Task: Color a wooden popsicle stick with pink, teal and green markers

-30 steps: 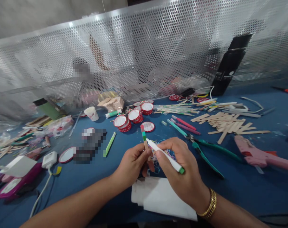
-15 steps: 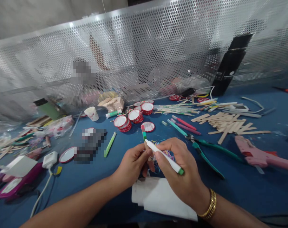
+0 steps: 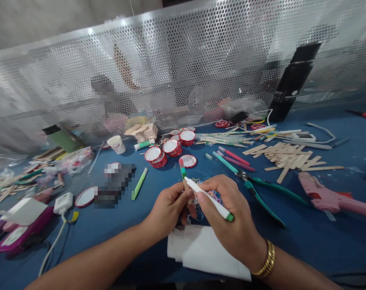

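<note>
Between the fingers of my left hand (image 3: 169,207) is a wooden craft stick (image 3: 183,168), held upright, its upper part coloured in red, teal and green bands. My right hand (image 3: 228,215) grips a white marker (image 3: 211,201) with a green end, and the marker's tip touches the stick just below the green band. Behind my fingers lies a tangle of multicoloured threads (image 3: 215,195), partly hidden. A folded white cloth or paper (image 3: 207,251) lies under my hands. Just beyond the stick's top is a round white disc with a red rim (image 3: 189,161).
Green-handled pliers (image 3: 263,201) and a pink glue gun (image 3: 328,197) lie to the right, below a pile of plain craft sticks (image 3: 292,159). Red-and-white tins (image 3: 157,156) stand mid-table beside a paper cup (image 3: 116,144). A perforated metal screen (image 3: 183,72) closes off the back.
Almost nothing differs. Both hands, the stick and the marker keep nearly the same place, and the marker tip stays against the stick.
</note>
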Motion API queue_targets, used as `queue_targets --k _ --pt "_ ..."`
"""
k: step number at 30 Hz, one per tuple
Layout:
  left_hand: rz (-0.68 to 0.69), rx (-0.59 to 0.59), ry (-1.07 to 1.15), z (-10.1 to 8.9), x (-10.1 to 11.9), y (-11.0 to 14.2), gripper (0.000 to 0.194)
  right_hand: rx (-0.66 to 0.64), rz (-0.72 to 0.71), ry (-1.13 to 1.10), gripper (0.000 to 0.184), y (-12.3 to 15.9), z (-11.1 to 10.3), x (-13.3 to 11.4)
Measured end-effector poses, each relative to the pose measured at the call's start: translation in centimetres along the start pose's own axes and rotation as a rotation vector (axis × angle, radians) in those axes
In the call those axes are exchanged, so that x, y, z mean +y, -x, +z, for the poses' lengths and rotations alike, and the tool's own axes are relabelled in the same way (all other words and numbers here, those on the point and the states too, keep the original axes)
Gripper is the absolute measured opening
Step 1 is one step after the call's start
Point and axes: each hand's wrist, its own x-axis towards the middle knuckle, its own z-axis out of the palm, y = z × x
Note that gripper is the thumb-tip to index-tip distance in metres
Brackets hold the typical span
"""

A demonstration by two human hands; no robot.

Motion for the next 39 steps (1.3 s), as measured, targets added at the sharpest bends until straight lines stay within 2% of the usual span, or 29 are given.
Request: queue_targets --k 4,10,18,25,32,39 --pt "-0.019 0.005 0.013 0.00 0.05 -0.08 0.038 -0.017 0.003 0.018 0.005 0.03 -0.03 0.01" --pt "-0.027 0.012 0.009 0.05 0.15 -0.01 0.039 0.043 0.014 0.040 0.004 -0.10 -0.12 0.05" --pt "-0.011 0.010 0.015 0.08 0.11 -0.01 0.040 -0.006 -0.007 0.002 0.004 0.07 -0.06 0.08" --pt "-0.015 0.008 0.012 0.00 -0.22 0.00 0.038 0.046 0.011 0.037 0.003 -0.05 -0.09 0.10" --pt "0.007 -0.001 -0.011 0.03 0.05 0.02 0.037 -0.005 -0.013 0.000 0.004 0.02 -0.02 0.02" --pt "-0.004 0.001 -0.015 0.04 0.01 0.03 0.037 0.052 0.002 0.014 0.003 0.02 -0.03 0.24"
